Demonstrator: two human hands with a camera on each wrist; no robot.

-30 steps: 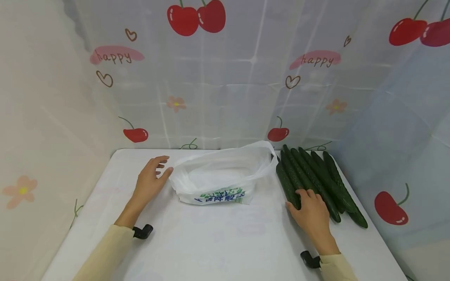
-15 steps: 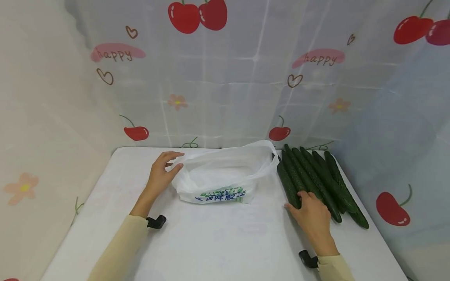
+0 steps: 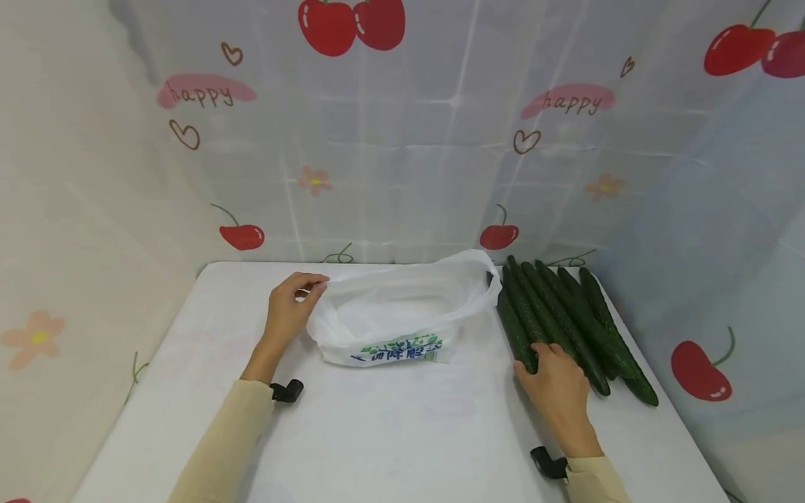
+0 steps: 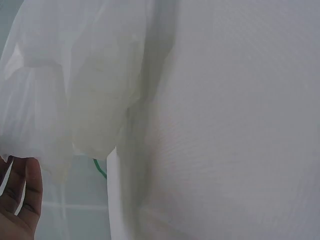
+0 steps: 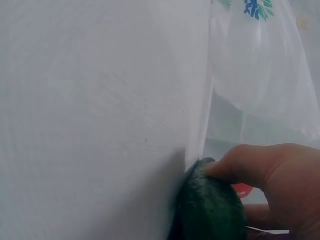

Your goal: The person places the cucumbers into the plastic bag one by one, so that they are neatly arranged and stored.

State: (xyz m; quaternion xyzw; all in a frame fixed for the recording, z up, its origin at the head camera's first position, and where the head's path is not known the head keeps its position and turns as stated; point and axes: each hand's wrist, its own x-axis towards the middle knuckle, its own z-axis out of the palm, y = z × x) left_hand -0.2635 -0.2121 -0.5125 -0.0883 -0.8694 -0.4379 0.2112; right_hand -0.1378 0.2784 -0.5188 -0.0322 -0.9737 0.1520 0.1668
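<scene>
White plastic bag sits open-mouthed on the counter; my left grip pinches its rim, presumably to steady it. My right grip grasps the nearest cucumber beside it, presumably for its free flank.

Right of the white plastic bag, the bare right hand hides the near ends of some long dark-green cucumbers. The bag's blue-and-green print is illegible. At the bag's left, the left-wrist view's edge crops the bare left hand.
</scene>
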